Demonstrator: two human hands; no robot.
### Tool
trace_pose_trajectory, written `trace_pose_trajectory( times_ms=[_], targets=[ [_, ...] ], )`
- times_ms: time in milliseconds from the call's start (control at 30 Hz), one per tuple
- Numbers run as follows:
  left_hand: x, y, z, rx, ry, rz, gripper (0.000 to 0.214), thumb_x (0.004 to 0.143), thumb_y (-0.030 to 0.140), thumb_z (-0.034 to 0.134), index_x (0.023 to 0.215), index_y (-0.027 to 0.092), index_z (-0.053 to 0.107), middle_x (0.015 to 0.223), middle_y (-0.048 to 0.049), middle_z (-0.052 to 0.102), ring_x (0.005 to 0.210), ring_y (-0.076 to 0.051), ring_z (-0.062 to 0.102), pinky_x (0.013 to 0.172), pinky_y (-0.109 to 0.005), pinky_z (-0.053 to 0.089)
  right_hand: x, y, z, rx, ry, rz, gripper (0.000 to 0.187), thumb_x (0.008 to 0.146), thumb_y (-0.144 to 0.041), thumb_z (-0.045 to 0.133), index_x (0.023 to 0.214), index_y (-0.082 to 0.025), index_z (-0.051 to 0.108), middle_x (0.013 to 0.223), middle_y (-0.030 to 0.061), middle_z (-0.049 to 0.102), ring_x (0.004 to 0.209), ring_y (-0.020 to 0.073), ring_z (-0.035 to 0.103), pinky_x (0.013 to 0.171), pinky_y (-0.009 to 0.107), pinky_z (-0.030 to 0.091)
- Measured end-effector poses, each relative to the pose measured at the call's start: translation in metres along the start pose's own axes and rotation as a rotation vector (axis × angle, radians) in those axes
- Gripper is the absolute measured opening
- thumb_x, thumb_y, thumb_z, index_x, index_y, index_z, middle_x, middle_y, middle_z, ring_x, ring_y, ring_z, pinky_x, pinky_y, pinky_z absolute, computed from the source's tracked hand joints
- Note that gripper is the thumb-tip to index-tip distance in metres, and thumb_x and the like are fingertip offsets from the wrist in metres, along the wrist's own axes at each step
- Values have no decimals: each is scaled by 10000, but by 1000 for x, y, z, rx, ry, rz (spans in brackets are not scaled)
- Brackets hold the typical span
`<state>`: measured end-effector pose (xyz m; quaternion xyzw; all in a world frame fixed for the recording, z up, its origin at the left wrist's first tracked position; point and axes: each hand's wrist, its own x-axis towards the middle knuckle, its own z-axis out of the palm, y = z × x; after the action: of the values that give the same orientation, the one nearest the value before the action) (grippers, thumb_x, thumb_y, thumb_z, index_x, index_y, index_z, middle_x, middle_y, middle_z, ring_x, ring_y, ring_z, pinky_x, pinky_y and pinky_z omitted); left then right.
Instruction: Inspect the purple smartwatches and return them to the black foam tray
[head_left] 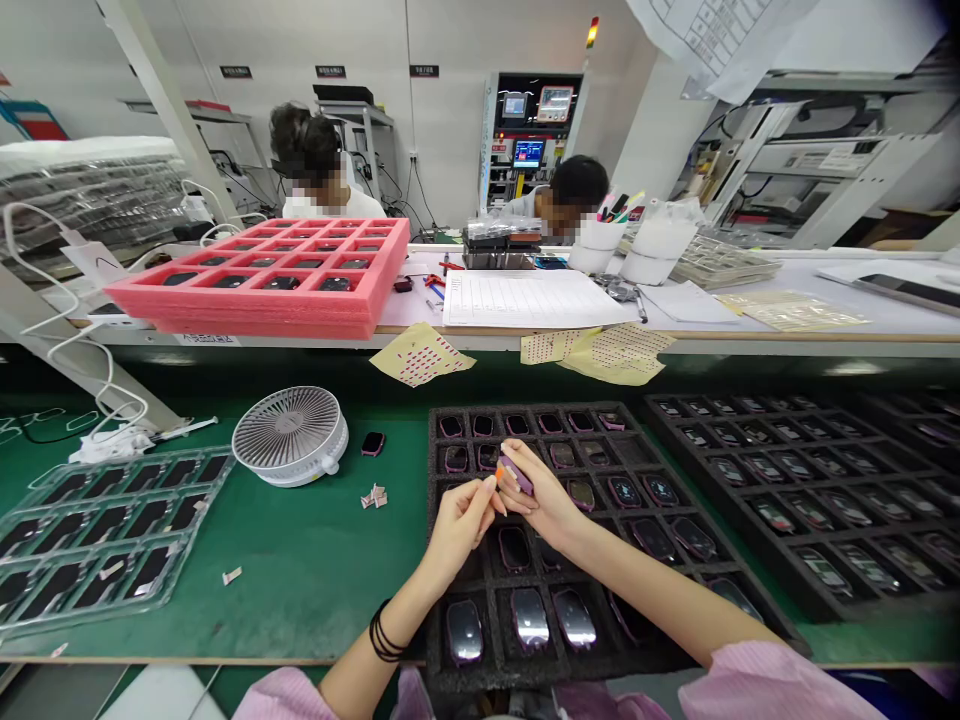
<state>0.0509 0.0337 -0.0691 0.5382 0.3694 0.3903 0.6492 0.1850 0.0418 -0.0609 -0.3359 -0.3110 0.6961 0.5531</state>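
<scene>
My right hand [541, 492] is closed around a small purple watch body [516, 474], held above the black foam tray [442, 560]. My left hand [459, 522] pinches with thumb and forefinger at the watch body's left end, where a tiny orange bit [499, 473] shows. Black hair bands circle my left wrist. The tray below holds several purple watch bodies in its pockets, some face up, some shiny back up.
A second black tray [795, 500] of watch bodies lies to the right. On the green mat sit a white fan [289, 434], a loose watch body [373, 443], small paper scraps and a clear plastic tray [97, 530]. A pink foam tray [262, 285] rests on the shelf; two people work behind.
</scene>
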Motion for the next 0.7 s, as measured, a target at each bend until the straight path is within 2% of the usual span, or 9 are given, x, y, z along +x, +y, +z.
trace_pose_trajectory(
  times_ms=[133, 233, 300, 367, 433, 467, 567, 633, 700],
  targets=[
    [9, -2, 4, 12, 24, 86, 460, 746, 620, 599, 679, 167, 544, 494, 59, 412, 430, -71, 346, 435, -202, 312, -2, 9, 0, -187, 32, -83, 298, 802, -473, 648, 852, -233, 479, 517, -97, 453, 337, 33, 270, 336, 156, 197],
    [11, -6, 0, 89, 52, 96, 446, 752, 604, 591, 672, 170, 528, 537, 46, 423, 479, -83, 376, 467, -203, 322, 4, 8, -14, -373, 58, -154, 320, 813, -525, 604, 875, -243, 465, 562, -87, 451, 360, 53, 318, 340, 169, 220],
    [8, -7, -17, 174, 110, 86, 442, 775, 596, 555, 655, 175, 496, 525, 55, 369, 476, -83, 347, 460, -199, 284, 11, -5, -40, -607, 181, -258, 324, 849, -563, 516, 896, -249, 454, 589, -80, 445, 372, 69, 332, 351, 189, 259],
    [1, -7, -45, 320, 208, 114, 431, 791, 570, 531, 626, 180, 457, 538, 52, 354, 495, -86, 344, 477, -201, 269, 16, -28, -80, -1028, 412, -414, 367, 878, -606, 398, 911, -245, 459, 629, -45, 501, 417, 103, 404, 392, 225, 332],
    [-8, -6, -79, 564, 316, 120, 413, 802, 535, 509, 600, 184, 428, 544, 51, 343, 511, -92, 339, 499, -206, 256, 18, -55, -124, -1155, 519, -462, 408, 832, -635, 445, 876, -231, 483, 701, 11, 558, 542, 154, 498, 488, 271, 400],
    [-13, -5, -96, 689, 364, 76, 404, 805, 528, 493, 598, 187, 427, 537, 52, 347, 504, -96, 340, 507, -210, 257, 17, -67, -146, -1209, 560, -470, 424, 800, -646, 482, 838, -224, 495, 730, 39, 577, 600, 178, 526, 541, 296, 416],
    [-23, -4, -132, 923, 441, -75, 357, 832, 491, 435, 619, 205, 425, 526, 33, 423, 487, -129, 420, 522, -223, 282, 11, -88, -197, -1371, 625, -457, 437, 771, -661, 487, 757, -224, 503, 688, 63, 575, 624, 223, 533, 629, 358, 416],
    [-26, -6, -143, 1020, 457, -145, 320, 843, 449, 414, 621, 219, 398, 512, 21, 445, 485, -158, 468, 520, -228, 285, 8, -89, -216, -1462, 604, -436, 432, 791, -651, 460, 727, -226, 511, 697, 76, 592, 665, 245, 554, 667, 374, 422],
    [-26, -9, -146, 1089, 455, -189, 292, 849, 413, 405, 625, 228, 376, 504, 9, 459, 491, -183, 501, 516, -231, 289, 7, -85, -225, -1543, 574, -423, 445, 815, -643, 435, 708, -221, 529, 738, 93, 608, 735, 265, 572, 707, 389, 429]
  ],
)
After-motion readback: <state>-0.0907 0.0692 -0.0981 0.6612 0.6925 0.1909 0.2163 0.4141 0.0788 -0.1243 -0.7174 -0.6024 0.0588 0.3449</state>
